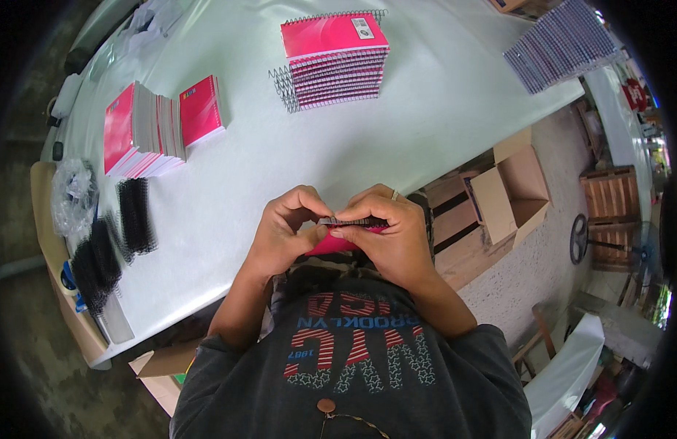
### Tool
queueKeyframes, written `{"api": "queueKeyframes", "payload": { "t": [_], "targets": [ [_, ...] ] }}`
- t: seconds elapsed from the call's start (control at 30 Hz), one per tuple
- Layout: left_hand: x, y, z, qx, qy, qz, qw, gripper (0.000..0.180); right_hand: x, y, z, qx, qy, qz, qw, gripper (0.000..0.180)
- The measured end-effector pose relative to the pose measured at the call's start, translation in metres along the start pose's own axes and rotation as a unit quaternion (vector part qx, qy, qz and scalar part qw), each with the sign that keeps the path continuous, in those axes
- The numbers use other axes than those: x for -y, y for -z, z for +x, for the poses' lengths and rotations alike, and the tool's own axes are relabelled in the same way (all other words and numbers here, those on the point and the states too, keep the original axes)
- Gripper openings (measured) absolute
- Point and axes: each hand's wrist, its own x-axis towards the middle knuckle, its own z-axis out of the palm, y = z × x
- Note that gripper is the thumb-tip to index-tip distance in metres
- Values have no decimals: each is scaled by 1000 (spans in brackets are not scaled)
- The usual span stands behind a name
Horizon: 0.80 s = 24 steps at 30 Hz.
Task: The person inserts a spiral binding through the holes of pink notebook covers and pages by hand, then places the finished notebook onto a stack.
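Close to my body, at the table's near edge, I hold a pink-covered notebook (329,244) with a dark spiral coil (373,222) along its upper edge. My left hand (281,228) is closed, its thumb and forefinger pinching at the left end of that edge. Opposite it, my right hand (398,235) grips the coiled edge between thumb and fingers, a ring on one finger. The fingertips of both hands nearly meet over the edge. My hands hide much of the notebook, and the coil's end is too small to make out.
A stack of spiral-bound pink notebooks (340,77) stands at the table's far middle. Left are unbound pink-covered stacks (152,135), loose black coils (137,216) and a clear plastic bag (75,196). More spiral notebooks (561,47) sit far right. An open cardboard box (527,183) lies right of the table.
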Motion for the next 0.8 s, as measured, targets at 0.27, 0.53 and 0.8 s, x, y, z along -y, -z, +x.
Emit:
{"api": "queueKeyframes", "payload": {
  "t": [0.27,0.53,0.8],
  "targets": [
    [7,7,-5,5,-22,13,1000,15,6,-3,2,13,34,-66,997,18],
    [-46,1,26,-110,-29,252,961,15,33,20,26,-51,170,-145,973,36],
    [-123,-21,118,-54,-208,337,917,47,53,48,116,-96,149,-119,977,37]
  ]
}}
